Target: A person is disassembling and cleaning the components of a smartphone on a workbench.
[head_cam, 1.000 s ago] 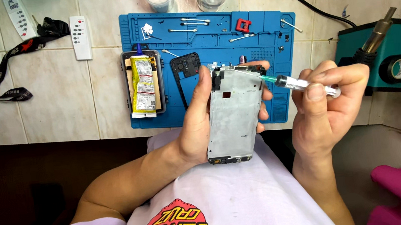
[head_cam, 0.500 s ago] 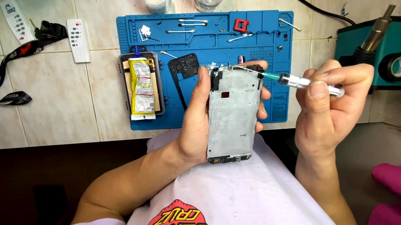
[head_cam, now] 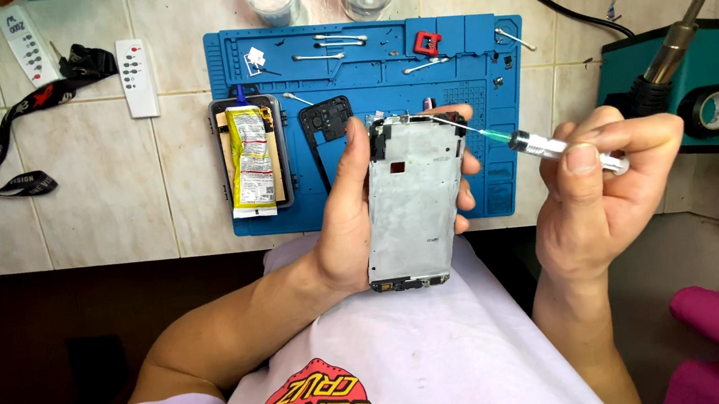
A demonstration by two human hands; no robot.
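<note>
Above the blue mat (head_cam: 461, 64), left hand (head_cam: 353, 221) fingers gripping phone frame (head_cam: 409, 201), right hand (head_cam: 598, 193) pinching syringe (head_cam: 552, 147), yellow-labelled battery (head_cam: 250, 156) beside.

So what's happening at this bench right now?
A person holds a stripped phone frame upright in the left hand. The right hand grips a small syringe whose needle tip reaches the frame's top edge. Behind them, a blue repair mat carries swabs, small parts, a black phone cover and an opened phone body with a yellow battery.
</note>
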